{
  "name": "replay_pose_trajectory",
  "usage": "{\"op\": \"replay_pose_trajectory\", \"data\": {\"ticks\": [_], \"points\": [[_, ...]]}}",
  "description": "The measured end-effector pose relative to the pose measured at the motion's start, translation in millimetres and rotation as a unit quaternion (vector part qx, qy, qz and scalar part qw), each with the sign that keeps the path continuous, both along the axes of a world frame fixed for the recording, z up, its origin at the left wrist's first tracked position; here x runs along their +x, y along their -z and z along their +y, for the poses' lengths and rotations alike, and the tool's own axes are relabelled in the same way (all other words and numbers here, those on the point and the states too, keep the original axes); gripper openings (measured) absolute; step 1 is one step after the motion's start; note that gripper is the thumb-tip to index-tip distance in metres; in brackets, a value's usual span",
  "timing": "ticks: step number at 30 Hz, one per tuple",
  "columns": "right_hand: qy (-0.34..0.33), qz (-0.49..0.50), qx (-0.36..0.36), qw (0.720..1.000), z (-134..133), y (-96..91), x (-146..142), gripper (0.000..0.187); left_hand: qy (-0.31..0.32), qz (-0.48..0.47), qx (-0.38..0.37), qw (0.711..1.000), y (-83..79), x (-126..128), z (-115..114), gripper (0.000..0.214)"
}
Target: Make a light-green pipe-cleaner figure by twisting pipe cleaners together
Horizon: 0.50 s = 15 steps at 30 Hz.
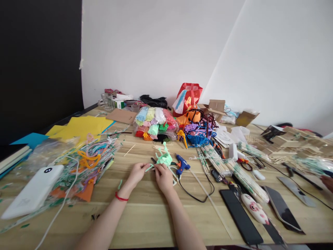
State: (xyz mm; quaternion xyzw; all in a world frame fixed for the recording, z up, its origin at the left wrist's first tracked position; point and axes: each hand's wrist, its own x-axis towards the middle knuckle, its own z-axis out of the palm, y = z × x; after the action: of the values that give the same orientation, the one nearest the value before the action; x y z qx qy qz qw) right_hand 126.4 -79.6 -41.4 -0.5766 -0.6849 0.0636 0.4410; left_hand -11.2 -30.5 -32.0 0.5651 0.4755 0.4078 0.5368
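My left hand (137, 174) pinches one end of a light green pipe cleaner (149, 168) between thumb and fingers. Close beside it, my right hand (163, 177) is closed on the same strand, its fingertips partly hiding it. Just beyond the right hand lies a mint-green shape of bent pipe cleaners (164, 158); whether the strand joins it I cannot tell. A blue glue gun (182, 164) rests right of this shape, its black cord curling over the wooden table (145, 222). Several thin pale strands stick out beside my right hand.
Plastic-wrapped pipe cleaner scraps (78, 166) and a white power bank (33, 191) lie left. Bagged coloured bundles (156, 123) and a red bag (187, 99) stand behind. On the right are a glue stick (210, 203), a black phone (240, 217), and wrapped wooden sticks (247, 180). Another person's hand (327, 182) shows far right.
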Motion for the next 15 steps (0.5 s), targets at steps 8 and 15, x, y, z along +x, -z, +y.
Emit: {"op": "replay_pose_trajectory", "data": {"ticks": [8,15], "points": [[0.025,0.040,0.022,0.999,0.6,3.5,-0.9,0.023,0.074,-0.156,-0.140,0.975,-2.9,-6.6,0.6,0.023],[0.010,0.066,0.029,0.997,-0.4,2.1,-0.8,0.021,0.127,-0.159,-0.176,0.963,-6.3,-18.7,3.9,0.019]]}}
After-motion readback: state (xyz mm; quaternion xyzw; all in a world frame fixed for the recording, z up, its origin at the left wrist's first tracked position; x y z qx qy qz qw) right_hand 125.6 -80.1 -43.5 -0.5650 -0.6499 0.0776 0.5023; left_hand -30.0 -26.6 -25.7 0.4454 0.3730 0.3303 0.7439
